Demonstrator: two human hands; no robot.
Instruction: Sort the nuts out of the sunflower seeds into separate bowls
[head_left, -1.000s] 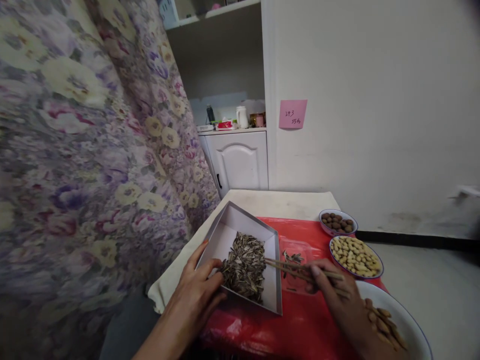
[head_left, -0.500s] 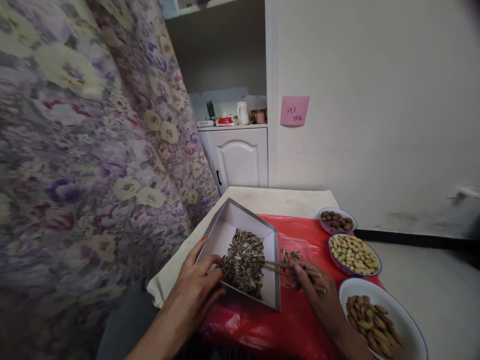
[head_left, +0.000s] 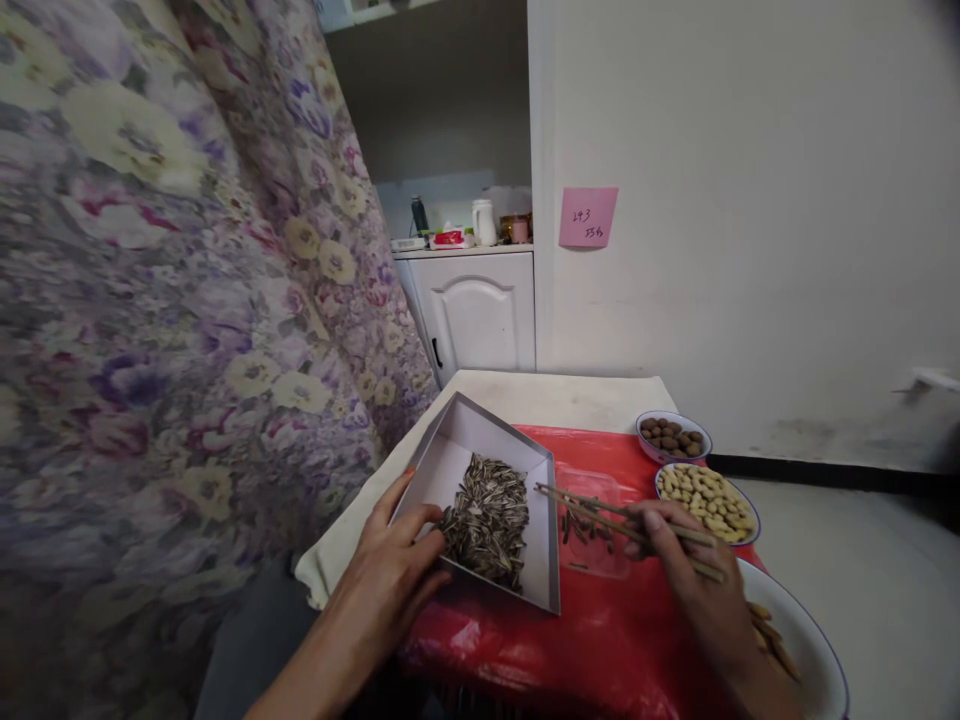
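My left hand [head_left: 394,562] grips the near left edge of a white cardboard box [head_left: 544,560] that holds a pile of striped sunflower seeds [head_left: 487,518]. My right hand [head_left: 694,590] is closed on a pair of wooden chopsticks [head_left: 600,512]. Their tips reach over the box's right wall. Below the chopsticks a clear plastic tray [head_left: 596,535] lies on the red cloth [head_left: 600,640] with a few seeds in it.
Three white bowls stand at the right: brown nuts [head_left: 673,436], peanuts [head_left: 709,495], and almonds [head_left: 780,650] partly behind my right arm. A flowered curtain [head_left: 187,300] hangs at the left. A white cabinet [head_left: 480,310] and a pink note [head_left: 587,216] are behind.
My right hand drew the chopsticks back to the right, out of the seed pile, and lifted them over the clear tray. The left hand kept its hold on the box.
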